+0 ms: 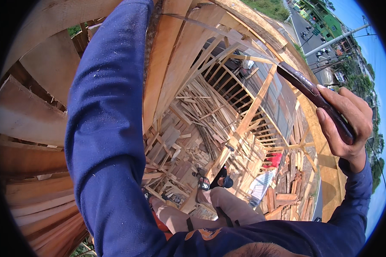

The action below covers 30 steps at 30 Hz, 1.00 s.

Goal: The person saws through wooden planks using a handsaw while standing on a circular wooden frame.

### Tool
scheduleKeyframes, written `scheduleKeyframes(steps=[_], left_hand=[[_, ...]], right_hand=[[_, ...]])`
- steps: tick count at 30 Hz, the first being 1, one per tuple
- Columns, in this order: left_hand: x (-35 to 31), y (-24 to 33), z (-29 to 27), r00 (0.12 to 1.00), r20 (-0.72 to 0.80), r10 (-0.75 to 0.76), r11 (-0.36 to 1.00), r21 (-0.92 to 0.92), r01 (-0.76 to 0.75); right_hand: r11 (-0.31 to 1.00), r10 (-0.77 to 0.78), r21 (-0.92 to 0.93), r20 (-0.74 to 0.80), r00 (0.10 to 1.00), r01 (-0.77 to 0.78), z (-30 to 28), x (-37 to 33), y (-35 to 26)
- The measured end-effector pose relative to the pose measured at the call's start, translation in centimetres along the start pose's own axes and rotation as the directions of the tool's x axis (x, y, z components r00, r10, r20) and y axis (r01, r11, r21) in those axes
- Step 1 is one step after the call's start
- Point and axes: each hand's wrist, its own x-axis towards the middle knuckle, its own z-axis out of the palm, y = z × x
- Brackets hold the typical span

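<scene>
Gripping brown handle (309,91) with right hand (351,116) | left hand unseen, cannot tell | orange emblem (208,234) on shirt (270,240)

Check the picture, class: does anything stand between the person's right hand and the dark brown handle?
Nothing visible does: the right hand is closed directly around the dark brown handle, toward its lower end in the picture.

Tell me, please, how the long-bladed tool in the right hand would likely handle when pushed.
The long-bladed tool may flex slightly, as its blade looks thin. It could feel front-heavy, since the blade extends well past the right hand. Its glossy handle might be somewhat slippery.
</scene>
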Motion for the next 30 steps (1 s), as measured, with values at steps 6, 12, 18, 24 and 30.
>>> scheduleKeyframes(steps=[6, 12, 18, 24, 30], left_hand=[[1.1, 2.2, 0.0, 0.998, 0.023, -0.054, 0.996, -0.074, 0.055], [0.1, 0.3, -1.2, 0.991, 0.073, -0.11, 0.994, 0.03, 0.108], [1.6, 2.7, 0.2, 0.995, 0.037, -0.087, 0.994, -0.066, 0.09], [0.1, -0.2, -0.7, 0.993, 0.086, -0.086, 0.994, 0.079, 0.079], [1.5, 1.8, 1.0, 0.999, 0.014, -0.032, 0.999, -0.037, 0.033]], right_hand=[[0.994, -0.09, 0.057, -0.029, 0.996, 0.091, 8.6, 7.1, 4.9], [0.999, 0.029, -0.035, 0.061, 0.998, -0.027, -0.5, -0.6, 0.4], [0.997, -0.052, 0.059, -0.073, 0.996, 0.056, 12.2, 10.9, 5.8], [0.996, -0.009, 0.088, -0.067, 0.998, 0.015, 5.5, 2.8, 2.0], [0.999, 0.026, 0.023, -0.053, 0.998, -0.025, 3.0, 3.4, 3.6]])
